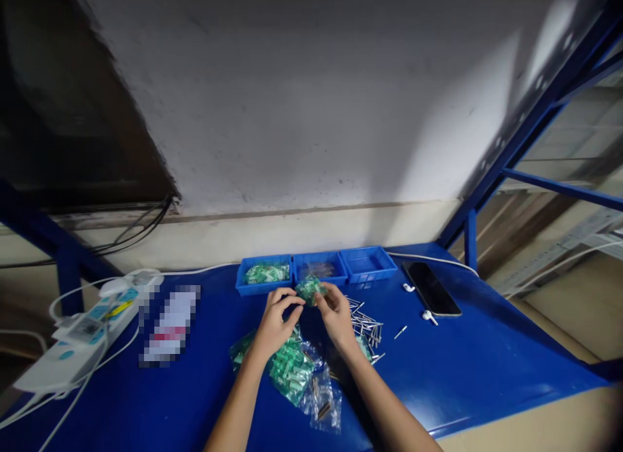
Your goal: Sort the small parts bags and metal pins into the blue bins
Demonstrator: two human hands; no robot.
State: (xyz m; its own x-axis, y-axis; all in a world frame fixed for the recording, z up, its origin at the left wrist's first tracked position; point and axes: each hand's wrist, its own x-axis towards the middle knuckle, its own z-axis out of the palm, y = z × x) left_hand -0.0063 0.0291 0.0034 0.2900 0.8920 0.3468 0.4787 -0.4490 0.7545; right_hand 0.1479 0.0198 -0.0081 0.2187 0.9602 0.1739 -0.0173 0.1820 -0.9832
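Observation:
A small clear bag with green contents [310,288] is held up in front of the middle blue bin. My right hand [335,312] pinches its right side between thumb and fingers. My left hand [281,315] is at the bag's left edge, thumb and index finger nearly together; whether they grip the plastic is too small to tell. Below my hands lie green packets [291,369] and clear bags with dark metal pieces [322,403]. Silver metal rods [365,325] are piled loosely to the right of my right hand.
Three blue bins stand along the wall: the left bin [239,287] holds green packets, the middle one [344,273] clear bags, the right one [368,262] nothing visible. A phone [431,288], white earbuds [428,317], one loose rod [400,332] and a power strip [82,335] lie on the blue table.

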